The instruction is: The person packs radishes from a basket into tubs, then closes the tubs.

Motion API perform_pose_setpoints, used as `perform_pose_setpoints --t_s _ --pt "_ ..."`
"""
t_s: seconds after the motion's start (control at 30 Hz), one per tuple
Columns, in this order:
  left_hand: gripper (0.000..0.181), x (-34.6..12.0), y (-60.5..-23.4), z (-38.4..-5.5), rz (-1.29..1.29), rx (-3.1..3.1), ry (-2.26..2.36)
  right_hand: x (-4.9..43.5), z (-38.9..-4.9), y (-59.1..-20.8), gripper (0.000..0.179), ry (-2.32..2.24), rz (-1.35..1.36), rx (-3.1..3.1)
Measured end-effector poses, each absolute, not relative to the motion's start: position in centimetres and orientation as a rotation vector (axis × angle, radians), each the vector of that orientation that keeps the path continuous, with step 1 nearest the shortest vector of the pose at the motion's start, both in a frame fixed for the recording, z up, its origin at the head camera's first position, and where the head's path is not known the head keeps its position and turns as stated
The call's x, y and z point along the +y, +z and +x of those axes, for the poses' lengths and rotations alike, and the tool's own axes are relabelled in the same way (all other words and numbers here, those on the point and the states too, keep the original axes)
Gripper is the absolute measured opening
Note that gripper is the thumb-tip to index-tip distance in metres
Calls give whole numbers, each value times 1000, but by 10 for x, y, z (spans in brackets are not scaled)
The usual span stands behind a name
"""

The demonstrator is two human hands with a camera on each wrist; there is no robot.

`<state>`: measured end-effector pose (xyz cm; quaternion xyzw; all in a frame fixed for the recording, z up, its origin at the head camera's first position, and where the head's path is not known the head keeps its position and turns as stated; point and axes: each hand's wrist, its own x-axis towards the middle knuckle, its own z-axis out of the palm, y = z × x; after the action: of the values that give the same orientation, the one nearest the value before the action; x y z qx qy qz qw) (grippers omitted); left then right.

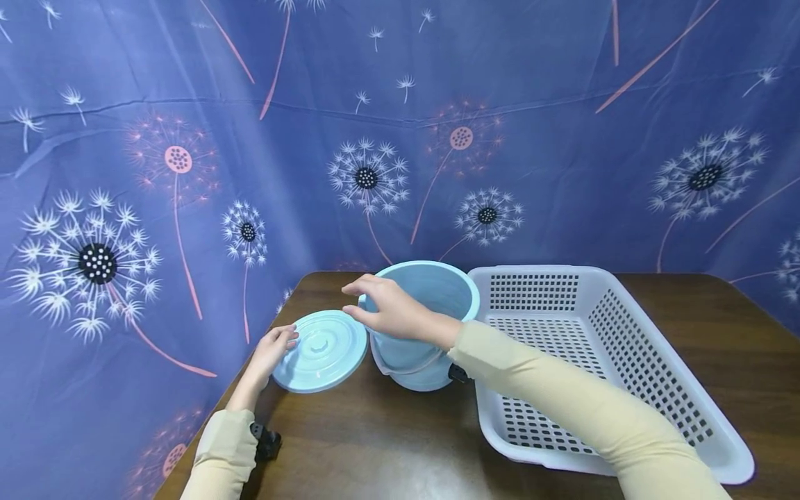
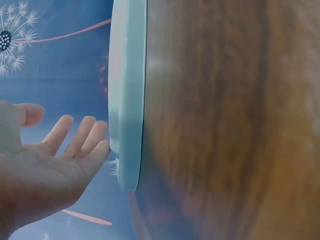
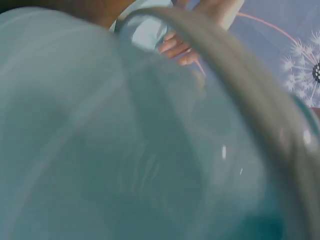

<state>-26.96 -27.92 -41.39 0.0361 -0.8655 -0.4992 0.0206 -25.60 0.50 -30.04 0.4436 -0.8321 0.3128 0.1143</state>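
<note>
A light-blue round lid (image 1: 340, 347) with a small raised knob lies on the table at the left. My left hand (image 1: 270, 355) is at its left rim, fingers loosely extended. In the left wrist view, this hand (image 2: 55, 172) has its palm turned up and fingertips right at the edge of the lid (image 2: 129, 100). A light-blue bucket (image 1: 400, 351) stands upright just right of the lid, its handle hanging down in front. Over the bucket's left rim reaches my right hand (image 1: 395, 307), thumb and fingers spread apart. The bucket's wall (image 3: 100, 140) fills most of the right wrist view.
A large white perforated plastic basket (image 1: 490, 420) sits right of the bucket, partly under my right forearm. All stand on a brown wooden table (image 1: 375, 444). A blue cloth (image 1: 300, 187) with dandelion prints hangs behind and at the left.
</note>
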Motion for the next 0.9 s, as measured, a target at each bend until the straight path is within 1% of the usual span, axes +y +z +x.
perform_pose_setpoints --t_s 0.17,0.37,0.7,0.9 --pt "48 -280 -413 -267 125 -2735 -1516 -8 -252 -304 38 866 1341 -2488" --pt "48 -282 -410 -261 130 -2777 -1478 -21 -245 -309 44 772 1306 -2591" --pt "45 -289 -405 -253 144 -2789 -1500 -42 -232 -313 46 609 1310 -2616" --pt "46 -294 -406 -250 206 -2758 -1518 -52 -226 -326 47 539 1330 -2612"
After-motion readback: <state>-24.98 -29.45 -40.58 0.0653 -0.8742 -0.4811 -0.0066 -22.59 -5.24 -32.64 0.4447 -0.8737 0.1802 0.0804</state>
